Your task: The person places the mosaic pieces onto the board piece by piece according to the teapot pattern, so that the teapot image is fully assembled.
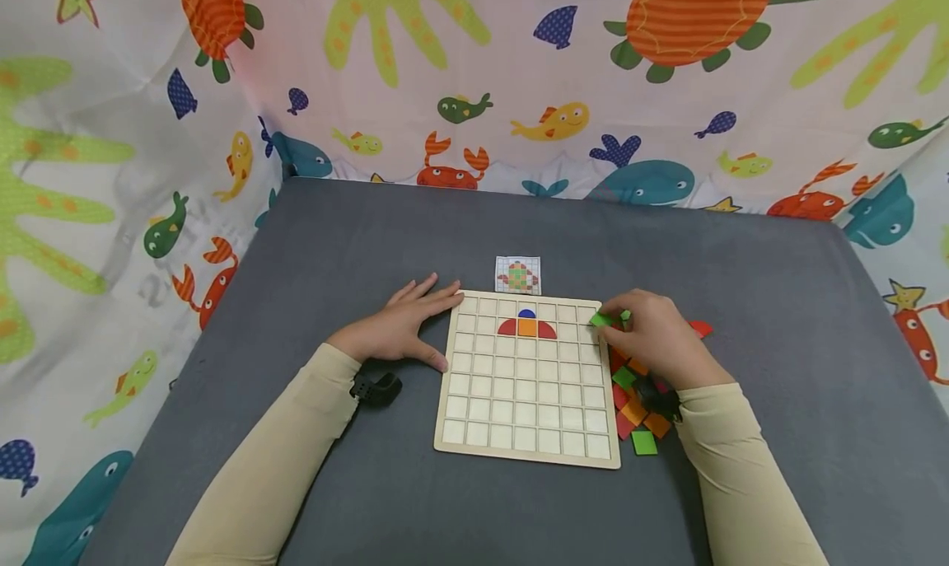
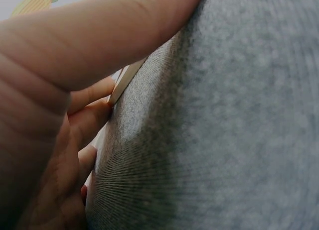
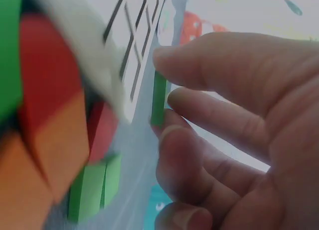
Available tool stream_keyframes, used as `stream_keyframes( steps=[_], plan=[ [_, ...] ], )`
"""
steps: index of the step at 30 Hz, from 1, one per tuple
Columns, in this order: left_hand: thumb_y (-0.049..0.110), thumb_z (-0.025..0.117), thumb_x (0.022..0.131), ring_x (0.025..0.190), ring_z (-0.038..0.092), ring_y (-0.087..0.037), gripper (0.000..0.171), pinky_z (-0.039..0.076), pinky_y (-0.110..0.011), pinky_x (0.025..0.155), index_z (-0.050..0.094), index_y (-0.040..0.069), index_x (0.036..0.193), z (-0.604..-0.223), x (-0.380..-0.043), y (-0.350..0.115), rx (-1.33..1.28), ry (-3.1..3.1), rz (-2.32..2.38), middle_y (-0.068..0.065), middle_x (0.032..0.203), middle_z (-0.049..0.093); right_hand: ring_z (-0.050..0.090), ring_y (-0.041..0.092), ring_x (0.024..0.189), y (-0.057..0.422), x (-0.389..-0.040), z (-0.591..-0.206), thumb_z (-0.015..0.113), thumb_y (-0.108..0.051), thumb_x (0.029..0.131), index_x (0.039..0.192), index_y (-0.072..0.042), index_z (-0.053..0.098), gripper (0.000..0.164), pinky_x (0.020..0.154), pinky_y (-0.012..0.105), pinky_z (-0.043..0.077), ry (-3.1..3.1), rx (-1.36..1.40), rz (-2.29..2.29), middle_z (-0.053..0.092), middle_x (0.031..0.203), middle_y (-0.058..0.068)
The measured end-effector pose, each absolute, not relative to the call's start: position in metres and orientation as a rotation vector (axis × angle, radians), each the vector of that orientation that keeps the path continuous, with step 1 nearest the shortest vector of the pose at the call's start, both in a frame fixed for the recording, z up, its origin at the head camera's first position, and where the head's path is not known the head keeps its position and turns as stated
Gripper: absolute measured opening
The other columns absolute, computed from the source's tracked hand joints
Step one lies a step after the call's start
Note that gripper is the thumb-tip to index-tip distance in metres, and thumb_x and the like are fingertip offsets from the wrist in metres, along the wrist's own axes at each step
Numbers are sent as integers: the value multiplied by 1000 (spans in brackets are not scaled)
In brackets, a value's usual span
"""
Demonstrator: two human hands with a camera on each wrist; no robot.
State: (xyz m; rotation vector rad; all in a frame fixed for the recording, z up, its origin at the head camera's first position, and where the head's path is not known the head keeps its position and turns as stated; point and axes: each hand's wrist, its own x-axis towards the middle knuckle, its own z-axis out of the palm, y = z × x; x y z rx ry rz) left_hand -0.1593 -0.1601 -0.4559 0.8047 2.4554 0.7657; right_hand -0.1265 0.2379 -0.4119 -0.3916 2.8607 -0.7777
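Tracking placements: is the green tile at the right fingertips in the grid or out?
Out: the right hand pinches the green tile, outside the cells of the wooden grid board.

A pale cloth (image 1: 511, 76) patterned with sea creatures (image 1: 697, 21) hangs behind and beside a grey table (image 1: 371, 245).

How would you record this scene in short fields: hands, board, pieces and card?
Left hand: fingers spread, touches left edge of wooden board
Right hand: pinches green piece near board's right edge
Placed on board: blue piece, orange square, two red pieces
Loose pieces: red, orange, green, right of board
Card: coloured pattern on grid, beyond board's far edge
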Motion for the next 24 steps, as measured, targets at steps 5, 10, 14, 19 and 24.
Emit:
stream_keyframes(
  steps=[5, 10, 14, 19, 24],
  plan=[
    [52, 91, 76, 164, -8, -25, 118, -9, -50, 129, 24, 24, 169, -454, -159, -159, 804, 2451, 770, 4, 177, 11, 54, 19, 71, 222, -122, -411, 81, -16, 91, 111, -4, 80, 23, 58, 31, 49, 2833, -464, -793, 71, 106, 13],
    [50, 91, 76, 164, -8, -25, 118, -9, -50, 129, 24, 23, 169, -454, -159, -159, 807, 2454, 775, 4, 176, 11, 54, 15, 68, 207, -118, -411, 82, -13, 89, 109, -7, 81, 21, 57, 30, 49, 2764, -567, -855, 72, 106, 8],
    [50, 92, 76, 164, -8, -26, 118, -9, -51, 129, 25, 23, 169, -453, -159, -159, 803, 2452, 780, 4, 177, 11, 55, 15, 75, 197, -116, -415, 84, -12, 88, 107, -10, 81, 19, 62, 29, 51, 2714, -672, -858, 74, 107, 4],
    [50, 92, 76, 164, -8, -25, 117, -9, -50, 129, 25, 23, 169, -452, -158, -158, 799, 2453, 778, 5, 176, 11, 58, 15, 81, 191, -114, -420, 84, -10, 87, 104, -12, 82, 17, 68, 29, 51, 2695, -760, -860, 74, 108, -1],
    [49, 92, 77, 163, -9, -25, 117, -10, -49, 129, 25, 23, 169, -452, -159, -158, 797, 2450, 777, 5, 176, 10, 63, 14, 93, 189, -112, -422, 82, -10, 89, 105, -14, 83, 17, 79, 32, 56, 2672, -806, -862, 72, 106, -4]
  ],
)
